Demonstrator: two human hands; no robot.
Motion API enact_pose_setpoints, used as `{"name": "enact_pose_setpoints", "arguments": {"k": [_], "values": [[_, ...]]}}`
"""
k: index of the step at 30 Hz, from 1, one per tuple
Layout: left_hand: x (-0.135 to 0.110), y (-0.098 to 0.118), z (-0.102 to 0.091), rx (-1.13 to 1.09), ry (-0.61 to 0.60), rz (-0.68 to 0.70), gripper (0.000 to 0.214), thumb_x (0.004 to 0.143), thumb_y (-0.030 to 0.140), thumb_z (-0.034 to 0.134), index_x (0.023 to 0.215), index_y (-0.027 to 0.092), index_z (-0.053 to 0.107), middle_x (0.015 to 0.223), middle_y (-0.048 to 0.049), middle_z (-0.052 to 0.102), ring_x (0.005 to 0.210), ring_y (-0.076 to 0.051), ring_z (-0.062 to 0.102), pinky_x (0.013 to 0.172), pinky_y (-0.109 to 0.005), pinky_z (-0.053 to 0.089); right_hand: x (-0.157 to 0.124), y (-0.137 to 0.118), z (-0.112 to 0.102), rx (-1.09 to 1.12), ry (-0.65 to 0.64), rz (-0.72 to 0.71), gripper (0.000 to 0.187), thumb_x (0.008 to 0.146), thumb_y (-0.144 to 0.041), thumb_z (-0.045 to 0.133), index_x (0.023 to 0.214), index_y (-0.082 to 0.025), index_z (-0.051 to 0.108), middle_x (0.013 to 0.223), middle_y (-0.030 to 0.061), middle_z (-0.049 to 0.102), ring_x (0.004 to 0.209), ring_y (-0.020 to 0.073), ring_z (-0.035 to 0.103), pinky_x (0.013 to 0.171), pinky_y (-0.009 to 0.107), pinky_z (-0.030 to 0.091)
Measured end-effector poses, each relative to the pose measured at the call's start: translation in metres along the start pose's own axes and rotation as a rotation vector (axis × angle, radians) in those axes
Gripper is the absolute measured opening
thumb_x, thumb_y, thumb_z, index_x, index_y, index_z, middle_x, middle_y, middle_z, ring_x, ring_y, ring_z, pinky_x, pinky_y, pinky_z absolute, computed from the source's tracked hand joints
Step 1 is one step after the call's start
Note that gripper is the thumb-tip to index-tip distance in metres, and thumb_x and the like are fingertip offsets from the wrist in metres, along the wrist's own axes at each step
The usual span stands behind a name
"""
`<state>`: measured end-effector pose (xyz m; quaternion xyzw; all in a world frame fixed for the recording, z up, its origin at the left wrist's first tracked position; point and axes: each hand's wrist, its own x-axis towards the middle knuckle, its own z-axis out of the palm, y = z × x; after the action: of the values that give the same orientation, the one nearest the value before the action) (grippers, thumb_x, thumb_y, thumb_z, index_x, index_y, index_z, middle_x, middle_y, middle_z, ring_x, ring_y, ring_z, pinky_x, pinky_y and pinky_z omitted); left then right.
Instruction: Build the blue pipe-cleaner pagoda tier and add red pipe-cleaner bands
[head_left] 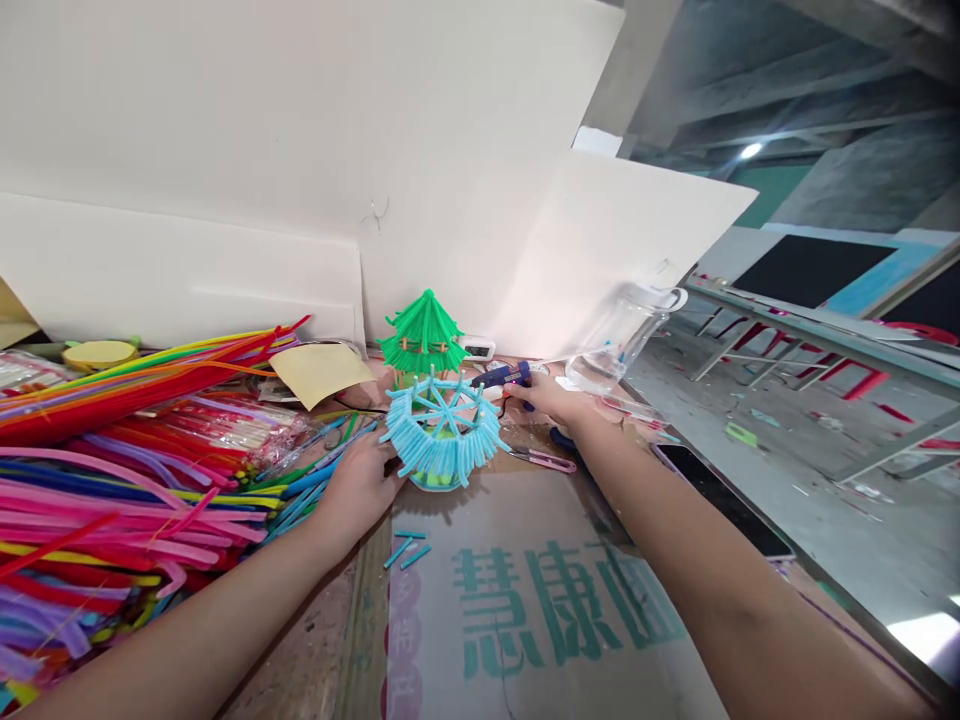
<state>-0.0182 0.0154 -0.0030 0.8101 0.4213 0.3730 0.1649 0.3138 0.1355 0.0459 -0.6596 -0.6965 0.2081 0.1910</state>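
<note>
A light-blue round model (446,445) made of pipe-cleaner pieces, with a spoked ring on top, is held at its left side by my left hand (364,480). That hand is closed, its fingertips partly hidden by the model. My right hand (551,396) is closed round a dark blue hot glue gun (504,377), whose nozzle points left toward the back of the model. Just behind stands a green pipe-cleaner roof model (425,335). Short blue pipe-cleaner pieces (409,548) lie in front, and pink thread snips (544,459) rest to the right.
Heaps of coloured pipe cleaners (127,500) cover the left side. A clear plastic jug (619,335) and a phone (724,500) are at right. White boards (450,180) stand behind. A printed cardboard sheet (525,620) lies in front; a yellow paper (321,372) is at back left.
</note>
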Motion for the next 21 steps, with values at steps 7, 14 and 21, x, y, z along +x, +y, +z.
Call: {"name": "enact_pose_setpoints", "arguments": {"k": [7,14,21], "values": [[0.0,0.001,-0.001,0.019,-0.008,-0.003,0.022,0.093,0.022,0.06,0.109,0.021,0.075,0.126,-0.0104,0.072,0.125,-0.03,0.062,0.11,-0.049,0.047,-0.009,0.007,-0.004,-0.145,0.024,0.028,0.036,0.098,-0.037,0.064,0.129,-0.017,0.061,0.129,0.0098,0.064,0.109,0.0245,0.066,0.091,0.046,0.058],[0.0,-0.001,-0.001,0.026,-0.02,0.005,0.024,0.092,0.021,0.059,0.108,0.021,0.077,0.118,-0.0111,0.074,0.122,-0.03,0.063,0.107,-0.049,0.049,-0.032,-0.009,-0.008,-0.24,0.132,-0.004,0.037,0.099,-0.037,0.064,0.13,-0.018,0.061,0.131,0.0098,0.063,0.11,0.0241,0.066,0.092,0.046,0.058],[0.0,-0.002,-0.002,0.036,-0.026,-0.01,0.019,0.09,0.017,0.061,0.098,0.02,0.078,0.113,-0.0112,0.074,0.115,-0.029,0.065,0.106,-0.049,0.05,-0.117,-0.04,-0.026,-0.325,0.292,-0.174,0.023,0.101,-0.027,0.054,0.111,-0.014,0.071,0.115,0.0167,0.073,0.113,0.0325,0.066,0.099,0.048,0.048]]}}
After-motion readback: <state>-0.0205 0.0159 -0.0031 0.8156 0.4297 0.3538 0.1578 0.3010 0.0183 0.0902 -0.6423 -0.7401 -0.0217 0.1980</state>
